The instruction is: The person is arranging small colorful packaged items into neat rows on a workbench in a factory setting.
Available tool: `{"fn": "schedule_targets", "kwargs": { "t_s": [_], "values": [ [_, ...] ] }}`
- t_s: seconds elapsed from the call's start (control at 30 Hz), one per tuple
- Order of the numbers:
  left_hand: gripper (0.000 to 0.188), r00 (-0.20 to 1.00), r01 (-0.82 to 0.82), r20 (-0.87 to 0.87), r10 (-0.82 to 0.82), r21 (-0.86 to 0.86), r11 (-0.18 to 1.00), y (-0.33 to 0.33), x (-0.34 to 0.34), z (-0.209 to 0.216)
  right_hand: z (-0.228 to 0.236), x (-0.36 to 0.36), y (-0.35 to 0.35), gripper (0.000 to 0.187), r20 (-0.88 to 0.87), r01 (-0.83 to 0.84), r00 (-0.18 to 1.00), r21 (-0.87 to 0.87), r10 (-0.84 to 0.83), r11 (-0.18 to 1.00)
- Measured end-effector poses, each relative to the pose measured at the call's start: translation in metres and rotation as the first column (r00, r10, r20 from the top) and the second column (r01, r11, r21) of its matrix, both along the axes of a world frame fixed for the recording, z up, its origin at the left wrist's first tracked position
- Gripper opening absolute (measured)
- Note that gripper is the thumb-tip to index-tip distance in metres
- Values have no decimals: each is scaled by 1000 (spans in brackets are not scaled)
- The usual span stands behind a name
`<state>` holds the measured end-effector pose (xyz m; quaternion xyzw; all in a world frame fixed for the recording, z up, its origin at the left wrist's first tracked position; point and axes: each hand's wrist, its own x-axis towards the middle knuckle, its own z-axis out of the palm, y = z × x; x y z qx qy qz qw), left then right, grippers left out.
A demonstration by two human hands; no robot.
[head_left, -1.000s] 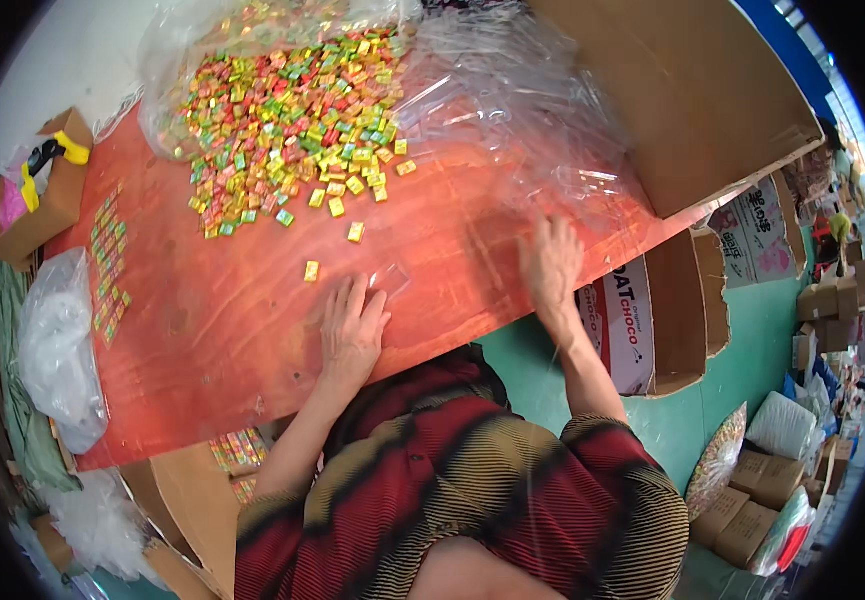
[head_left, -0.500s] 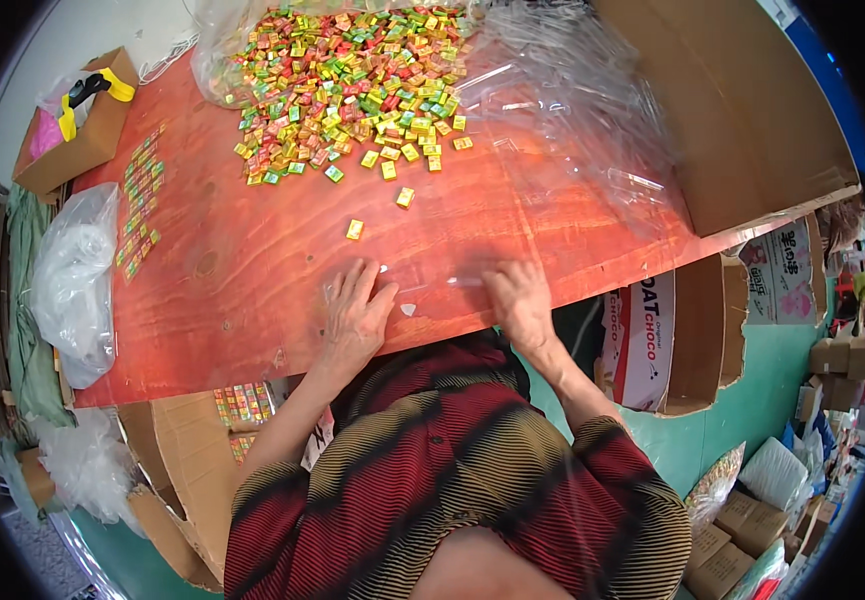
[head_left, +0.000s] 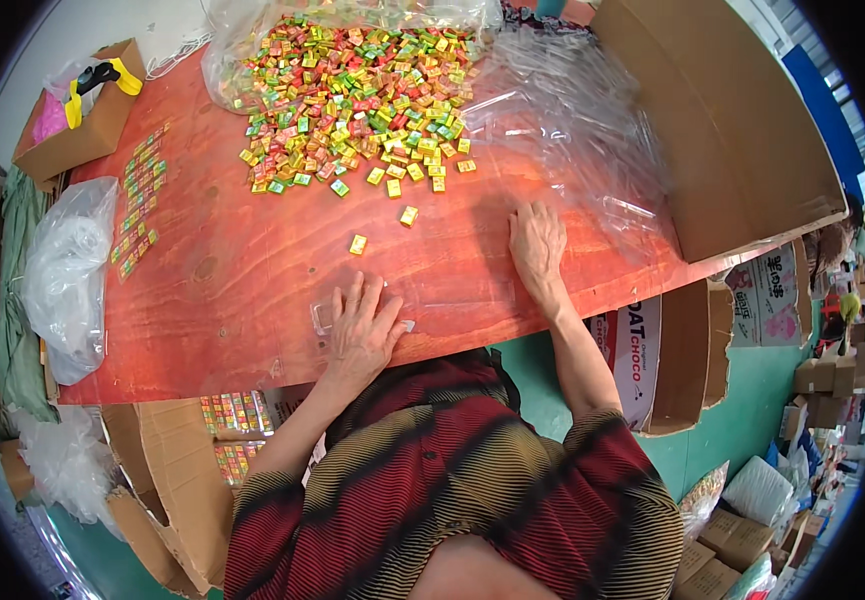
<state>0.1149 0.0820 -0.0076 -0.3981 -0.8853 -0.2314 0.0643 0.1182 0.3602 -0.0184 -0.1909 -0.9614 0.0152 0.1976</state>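
Note:
On the reddish wooden table (head_left: 252, 290), my left hand (head_left: 360, 325) lies with its fingers spread, pressing on a long clear plastic sleeve (head_left: 452, 300) near the front edge. The sleeve is see-through, so its outline is faint. Farther right and forward, my right hand (head_left: 539, 245) rests on the tabletop with its fingers extended and tips bent down; I see nothing held in it. Two small yellow wrapped pieces, a nearer one (head_left: 357, 244) and a farther one (head_left: 408, 216), lie beyond my left hand. Behind them spreads a heap of small yellow, red and green wrapped pieces (head_left: 352, 110).
A pile of clear plastic sleeves (head_left: 592, 130) lies back right, beside a tall cardboard box (head_left: 732, 130). Rows of small pieces (head_left: 140, 200) and a clear plastic bag (head_left: 72, 280) are at left. An open carton (head_left: 187, 470) with packed pieces stands below the table's left front.
My right hand has moved forward and right, away from the sleeve. My left hand has shifted slightly and stays at the front edge. The view has tilted a little.

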Motion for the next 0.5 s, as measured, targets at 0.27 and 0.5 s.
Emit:
{"fn": "schedule_targets", "kwargs": {
  "t_s": [0.27,0.5],
  "values": [
    [29,1000,-1,18,1,20,1000,-8,-1,-6,10,56,-12,12,-33,-147,989,-21,146,989],
    [32,998,-68,13,68,30,997,-12,-2,-4,35,57,-50,36,-48,-305,952,-132,302,943]
  ]
}}
